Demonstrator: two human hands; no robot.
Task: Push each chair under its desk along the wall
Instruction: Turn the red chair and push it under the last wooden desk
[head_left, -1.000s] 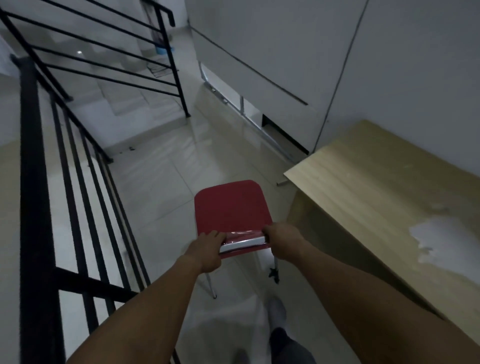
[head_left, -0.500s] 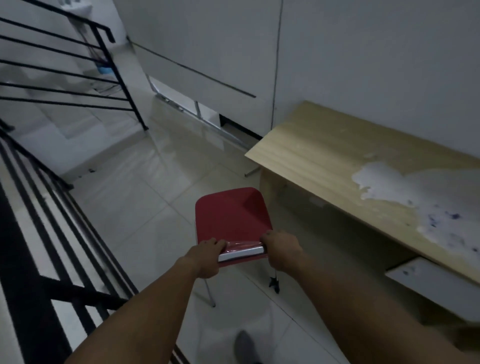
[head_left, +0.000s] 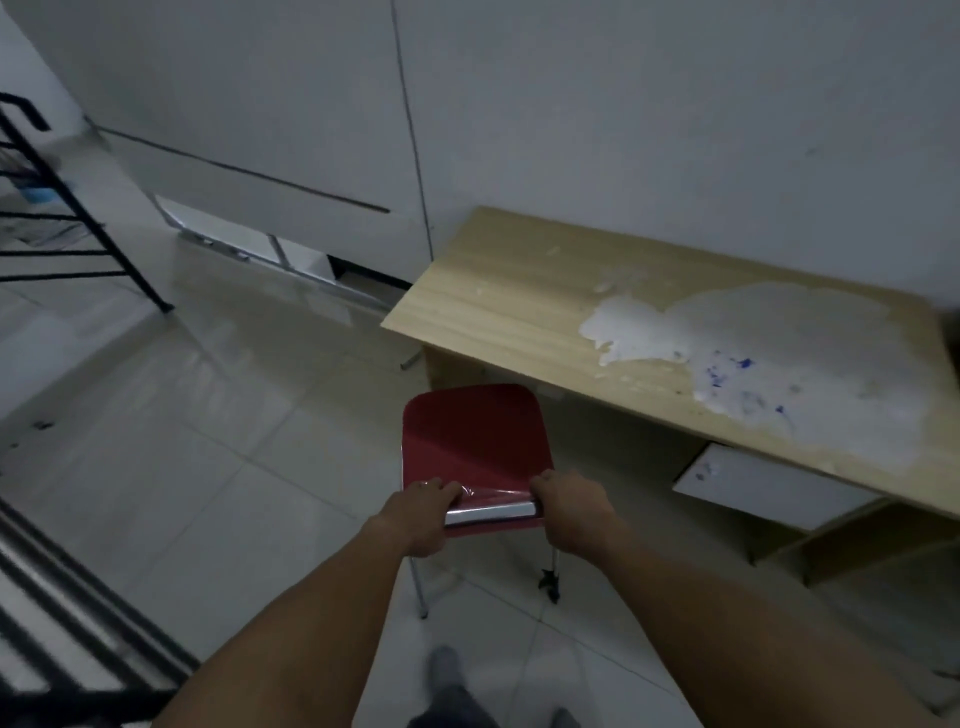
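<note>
A red chair (head_left: 475, 441) with metal legs stands on the tiled floor just in front of me, its seat pointing toward the left end of a wooden desk (head_left: 498, 312). My left hand (head_left: 423, 512) grips the left side of the chair's backrest top. On the right side of that same edge, my right hand (head_left: 571, 512) grips it. The desk stands against the white wall, its top worn to a large white patch with blue marks. The chair's front edge is close to the desk's left corner, outside the desk.
A white drawer panel (head_left: 753, 486) sits under the desk's right part. A black stair railing (head_left: 78, 218) stands at the far left and another railing (head_left: 67, 623) at the lower left. White cabinets (head_left: 249, 156) line the wall beyond the desk. My feet (head_left: 447, 670) are below.
The view has swung right and the chair has moved toward the desk, which now fills more of the frame. Both hands keep the same grip on the backrest.
</note>
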